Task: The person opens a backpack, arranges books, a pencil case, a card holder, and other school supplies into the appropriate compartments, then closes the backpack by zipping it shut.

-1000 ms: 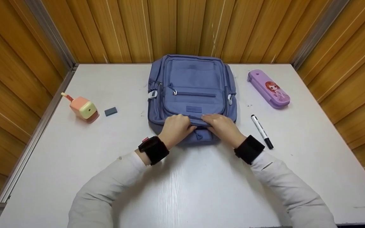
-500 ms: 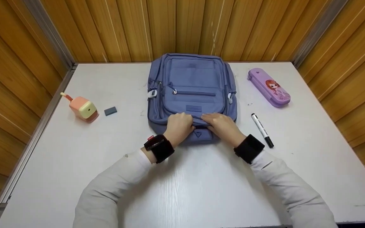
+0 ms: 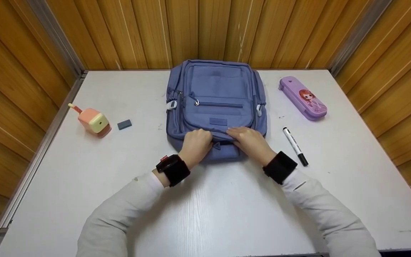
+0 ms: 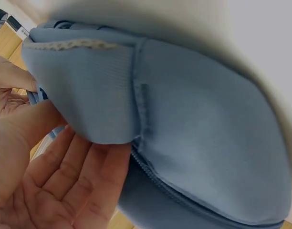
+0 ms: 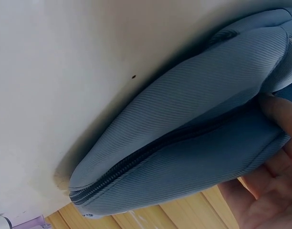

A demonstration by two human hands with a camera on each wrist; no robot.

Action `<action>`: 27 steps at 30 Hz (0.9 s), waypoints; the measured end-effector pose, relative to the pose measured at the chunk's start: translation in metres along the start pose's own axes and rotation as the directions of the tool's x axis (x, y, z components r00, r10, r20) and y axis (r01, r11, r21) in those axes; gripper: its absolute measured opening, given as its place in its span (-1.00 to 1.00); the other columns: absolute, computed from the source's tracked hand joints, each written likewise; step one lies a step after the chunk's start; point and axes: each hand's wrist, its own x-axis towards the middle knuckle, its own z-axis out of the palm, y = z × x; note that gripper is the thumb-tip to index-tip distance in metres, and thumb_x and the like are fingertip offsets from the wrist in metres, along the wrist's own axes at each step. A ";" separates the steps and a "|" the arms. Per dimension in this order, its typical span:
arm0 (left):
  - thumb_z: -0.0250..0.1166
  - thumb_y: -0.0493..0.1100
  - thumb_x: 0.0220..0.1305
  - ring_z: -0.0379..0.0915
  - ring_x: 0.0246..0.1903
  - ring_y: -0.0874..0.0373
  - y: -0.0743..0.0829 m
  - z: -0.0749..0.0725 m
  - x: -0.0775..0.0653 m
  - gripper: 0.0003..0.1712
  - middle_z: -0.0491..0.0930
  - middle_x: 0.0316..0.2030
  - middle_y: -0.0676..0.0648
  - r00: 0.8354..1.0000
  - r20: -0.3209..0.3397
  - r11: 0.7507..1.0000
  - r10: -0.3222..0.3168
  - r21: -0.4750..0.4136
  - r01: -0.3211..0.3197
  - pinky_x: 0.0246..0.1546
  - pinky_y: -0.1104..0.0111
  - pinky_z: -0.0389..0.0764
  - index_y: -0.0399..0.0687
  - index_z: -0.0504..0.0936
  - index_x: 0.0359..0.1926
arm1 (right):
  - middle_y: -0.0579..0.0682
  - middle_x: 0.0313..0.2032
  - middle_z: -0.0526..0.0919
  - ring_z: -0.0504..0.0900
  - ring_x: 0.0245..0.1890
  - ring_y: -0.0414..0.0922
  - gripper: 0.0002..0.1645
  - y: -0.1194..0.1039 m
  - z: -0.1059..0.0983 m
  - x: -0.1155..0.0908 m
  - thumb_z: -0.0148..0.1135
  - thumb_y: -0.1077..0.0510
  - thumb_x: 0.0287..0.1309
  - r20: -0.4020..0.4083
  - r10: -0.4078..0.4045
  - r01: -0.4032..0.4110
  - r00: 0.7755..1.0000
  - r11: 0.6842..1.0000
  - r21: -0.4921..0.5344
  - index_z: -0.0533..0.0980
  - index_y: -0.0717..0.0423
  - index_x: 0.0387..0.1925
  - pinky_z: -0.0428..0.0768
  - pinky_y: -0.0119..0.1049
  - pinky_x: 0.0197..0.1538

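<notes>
A blue backpack [image 3: 223,84] lies flat on the white table with its front panel up. At its near end my left hand [image 3: 195,145] grips the fabric edge, thumb toward the middle. In the left wrist view, its fingers curl against the cloth beside a zip [image 4: 167,191], the thumb partly hidden by a fabric flap [image 4: 88,86]. My right hand [image 3: 251,142] holds the same end a little to the right, pinching the cloth between thumb and fingers beside the zip line in the right wrist view. Between the hands shows a small triangular loop [image 3: 217,146].
To the left stand an orange and yellow pencil sharpener [image 3: 95,120] and a dark eraser [image 3: 124,124]. On the right lie a purple pencil case [image 3: 303,98] and a white marker [image 3: 294,145] with a black cap. Wood-patterned walls [image 3: 212,32] border the table [image 3: 205,214].
My left hand shifts right along the backpack's near end, then back left. The triangular loop tilts and shifts left. My right hand stays nearly still.
</notes>
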 end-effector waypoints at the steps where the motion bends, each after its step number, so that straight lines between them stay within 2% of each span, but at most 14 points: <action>1: 0.42 -0.23 0.20 0.75 -0.42 -0.15 -0.002 -0.001 -0.001 -0.84 0.77 -0.44 -0.22 1.000 -0.005 1.000 0.001 -0.007 -0.001 -0.43 0.02 0.72 -0.25 0.74 -0.45 | 0.16 0.18 0.71 0.69 0.18 0.17 -0.50 0.000 0.000 0.000 0.39 0.33 0.17 -0.002 -0.002 0.002 1.000 1.000 0.000 0.62 0.19 0.18 0.61 0.06 0.29; 7: 0.42 -0.26 0.19 0.74 -0.45 -0.15 -0.017 -0.005 -0.011 -0.79 0.76 -0.48 -0.19 0.999 -0.040 1.000 0.005 -0.018 -0.006 -0.45 0.00 0.71 -0.20 0.68 -0.56 | 0.16 0.18 0.70 0.69 0.19 0.16 -0.50 0.000 0.000 0.001 0.38 0.34 0.17 -0.007 -0.017 0.017 1.000 1.000 -0.004 0.63 0.19 0.18 0.62 0.06 0.27; 16: 0.41 -0.30 0.19 0.70 -0.49 -0.12 -0.039 -0.011 -0.024 -0.74 0.72 -0.56 -0.14 0.998 -0.066 0.997 0.011 -0.078 -0.016 -0.46 -0.01 0.67 -0.15 0.66 -0.63 | 0.17 0.20 0.69 0.68 0.20 0.17 -0.50 0.001 -0.002 -0.001 0.37 0.34 0.18 0.009 -0.010 0.010 1.000 1.000 -0.020 0.61 0.21 0.19 0.61 0.06 0.29; 27: 0.45 -0.18 0.24 0.66 -0.49 -0.01 -0.054 -0.022 -0.035 -0.78 0.70 -0.56 -0.07 0.999 -0.011 0.981 -0.036 -0.191 0.033 -0.42 0.06 0.65 -0.16 0.75 -0.52 | 0.17 0.21 0.68 0.68 0.21 0.17 -0.49 0.001 -0.002 -0.002 0.36 0.32 0.20 0.019 -0.012 0.012 1.000 1.000 -0.016 0.60 0.21 0.21 0.60 0.05 0.30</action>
